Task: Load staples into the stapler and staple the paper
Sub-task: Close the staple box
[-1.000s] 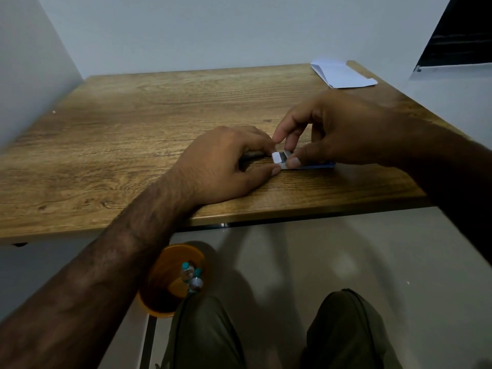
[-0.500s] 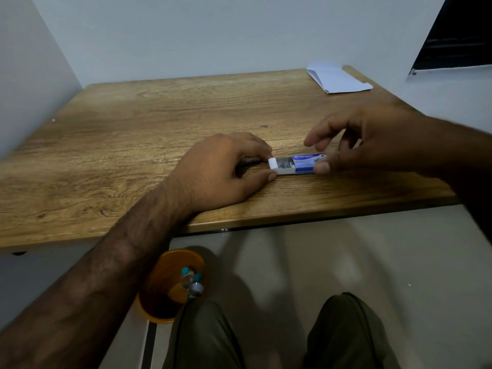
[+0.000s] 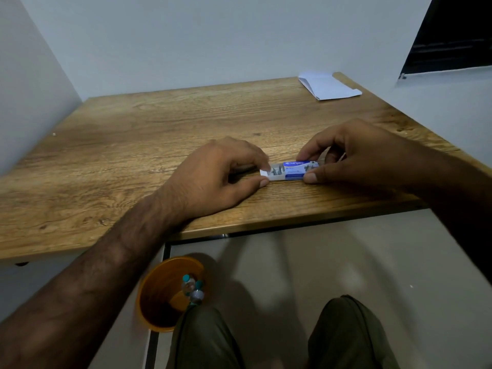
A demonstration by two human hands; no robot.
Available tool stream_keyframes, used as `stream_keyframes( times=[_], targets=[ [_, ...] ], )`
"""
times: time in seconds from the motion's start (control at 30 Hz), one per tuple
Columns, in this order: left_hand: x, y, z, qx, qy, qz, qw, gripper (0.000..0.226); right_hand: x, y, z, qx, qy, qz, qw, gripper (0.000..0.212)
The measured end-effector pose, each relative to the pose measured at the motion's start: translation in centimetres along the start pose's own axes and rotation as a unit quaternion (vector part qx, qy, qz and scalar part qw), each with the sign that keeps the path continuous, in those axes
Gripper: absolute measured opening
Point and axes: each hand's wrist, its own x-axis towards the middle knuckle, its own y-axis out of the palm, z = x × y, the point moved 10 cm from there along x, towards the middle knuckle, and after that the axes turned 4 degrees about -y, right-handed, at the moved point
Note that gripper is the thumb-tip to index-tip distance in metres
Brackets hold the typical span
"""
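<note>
Staple box [image 3: 294, 170] pinched between left hand [image 3: 215, 174] and right hand [image 3: 356, 153].

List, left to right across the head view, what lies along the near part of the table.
left hand → pulled-out white tray with staples → blue staple box sleeve → right hand, all on the wooden table.

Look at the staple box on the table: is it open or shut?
Open. The staple box has its white inner tray slid out leftward from the blue sleeve, exposing staples.
</note>
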Motion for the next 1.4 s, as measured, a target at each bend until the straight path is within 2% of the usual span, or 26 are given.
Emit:
stream_keyframes(
  times=[0.27,0.43,0.63,0.8,1.03,1.4],
  targets=[
    [0.4,-0.3,-0.9,0.038,0.006,-0.008,0.999,0.021,0.1,0.1,0.2,0.013,-0.005,-0.006,1.000,0.028],
    [0.8,-1.0,0.0,-0.025,-0.059,-0.043,0.997,0.034,0.1,0.3,0.6,0.020,-0.006,-0.018,1.000,0.026],
    [1.0,-0.9,0.1,-0.062,-0.072,-0.049,0.994,0.040,0.1,0.6,1.1,0.032,0.000,-0.030,0.999,0.026],
    [1.2,-0.8,0.0,-0.079,-0.079,-0.051,0.992,0.034,0.2,0.9,1.6,0.035,0.000,-0.032,0.999,0.024],
    [1.2,-1.0,0.2,-0.031,-0.079,-0.080,0.993,0.032,0.1,1.1,2.0,0.039,0.003,-0.022,0.999,0.025],
    [0.9,-1.2,-0.2,-0.030,-0.077,-0.046,0.996,0.038,0.6,1.5,2.7,0.010,0.007,-0.004,1.000,0.029]
  ],
)
